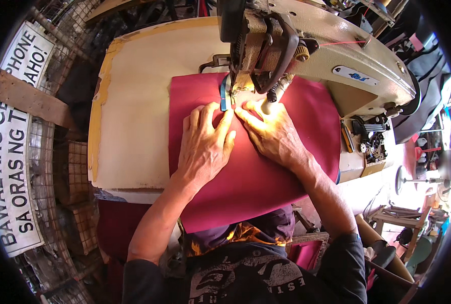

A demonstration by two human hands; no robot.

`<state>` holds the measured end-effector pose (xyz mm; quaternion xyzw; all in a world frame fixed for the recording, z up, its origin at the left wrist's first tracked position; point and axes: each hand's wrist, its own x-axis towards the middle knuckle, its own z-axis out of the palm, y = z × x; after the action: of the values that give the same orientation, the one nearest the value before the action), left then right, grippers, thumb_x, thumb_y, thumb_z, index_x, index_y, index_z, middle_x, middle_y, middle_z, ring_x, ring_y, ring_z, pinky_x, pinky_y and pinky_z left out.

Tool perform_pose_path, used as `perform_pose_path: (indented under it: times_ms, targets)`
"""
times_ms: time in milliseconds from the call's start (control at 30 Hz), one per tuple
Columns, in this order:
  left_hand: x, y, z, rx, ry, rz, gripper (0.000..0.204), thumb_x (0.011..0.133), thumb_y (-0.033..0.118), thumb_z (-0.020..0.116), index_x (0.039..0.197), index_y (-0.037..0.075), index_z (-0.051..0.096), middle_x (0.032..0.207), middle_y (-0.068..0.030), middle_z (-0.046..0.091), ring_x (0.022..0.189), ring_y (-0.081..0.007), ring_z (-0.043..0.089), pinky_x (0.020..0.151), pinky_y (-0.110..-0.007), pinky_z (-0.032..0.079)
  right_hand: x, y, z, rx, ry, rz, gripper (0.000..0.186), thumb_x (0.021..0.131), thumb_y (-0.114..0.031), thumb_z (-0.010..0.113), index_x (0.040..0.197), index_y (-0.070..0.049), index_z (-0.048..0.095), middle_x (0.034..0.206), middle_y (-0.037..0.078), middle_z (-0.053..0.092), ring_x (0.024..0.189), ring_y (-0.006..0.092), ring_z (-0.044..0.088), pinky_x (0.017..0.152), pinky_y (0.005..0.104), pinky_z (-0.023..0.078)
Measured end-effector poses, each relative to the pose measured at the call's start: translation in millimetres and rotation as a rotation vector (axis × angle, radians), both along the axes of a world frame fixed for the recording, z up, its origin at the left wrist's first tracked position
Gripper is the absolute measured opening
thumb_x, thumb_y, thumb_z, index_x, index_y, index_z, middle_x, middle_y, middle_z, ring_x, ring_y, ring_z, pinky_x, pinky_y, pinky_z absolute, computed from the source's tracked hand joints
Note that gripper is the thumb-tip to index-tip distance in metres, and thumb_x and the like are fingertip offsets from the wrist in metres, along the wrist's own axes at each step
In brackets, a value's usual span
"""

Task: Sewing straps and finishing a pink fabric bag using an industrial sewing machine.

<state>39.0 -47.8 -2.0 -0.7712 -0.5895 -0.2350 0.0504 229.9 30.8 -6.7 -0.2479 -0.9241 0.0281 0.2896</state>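
Apparently mid-sewing: pressing cloth (253,177) flat, already under machine (344,48), with loose fingers (224,120) of left hand (203,147) and right hand (277,133), clenching nothing; impossible to tell sewn from unsewn length.

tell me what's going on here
A person is at a sewing machine, with the left hand and right hand both resting on a red sheet close to the brightly lit stitching area. A blue strip shows just ahead of the left hand. The sheet overhangs the near edge of the cream table.
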Motion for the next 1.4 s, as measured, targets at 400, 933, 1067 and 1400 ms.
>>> perform_pose_path:
  times_ms: [400, 933, 1067, 1400]
  targets:
    - [3.8, 4.1, -0.4, -0.073, 0.005, -0.050, 0.048, 0.090, 0.013, 0.065, 0.135, 0.000, 0.056, 0.141, -0.0123, 0.054, 0.134, -0.0276, 0.048, 0.110, -0.047, 0.035, 4.5, 40.6, 17.4, 0.130, -0.036, 0.155, 0.018, 0.094, -0.015, 0.056, 0.097, -0.001, 0.065, 0.084, 0.015, 0.064, 0.079, 0.0343, 0.062, 0.071, 0.0449, 0.049]
    - [2.8, 2.1, 2.1, -0.098, 0.018, -0.057, 0.051, 0.088, 0.010, 0.067, 0.137, 0.001, 0.055, 0.140, -0.0124, 0.055, 0.135, -0.0271, 0.049, 0.110, -0.047, 0.035, 12.9, 37.7, 4.4, 0.064, -0.112, 0.093, 0.011, 0.091, -0.021, 0.057, 0.093, -0.012, 0.065, 0.086, 0.010, 0.062, 0.090, 0.0312, 0.060, 0.085, 0.0470, 0.047]
    - [4.5, 5.7, 4.7, -0.080, 0.039, -0.068, 0.048, 0.088, 0.011, 0.066, 0.135, 0.000, 0.057, 0.137, -0.0130, 0.057, 0.133, -0.0271, 0.050, 0.109, -0.046, 0.037, 16.3, 37.3, 5.2, 0.030, -0.098, 0.097, 0.015, 0.091, -0.023, 0.062, 0.101, -0.014, 0.069, 0.092, 0.012, 0.063, 0.093, 0.0317, 0.061, 0.088, 0.0464, 0.047]
    - [-11.7, 10.9, 9.2, -0.123, -0.062, -0.162, 0.049, 0.087, 0.013, 0.068, 0.133, -0.001, 0.056, 0.136, -0.0148, 0.057, 0.129, -0.0288, 0.053, 0.105, -0.045, 0.039, 16.0, 28.5, 8.9, 0.031, -0.113, 0.123, 0.035, 0.094, -0.033, 0.065, 0.122, -0.013, 0.068, 0.103, 0.011, 0.065, 0.104, 0.0293, 0.059, 0.091, 0.0438, 0.044]
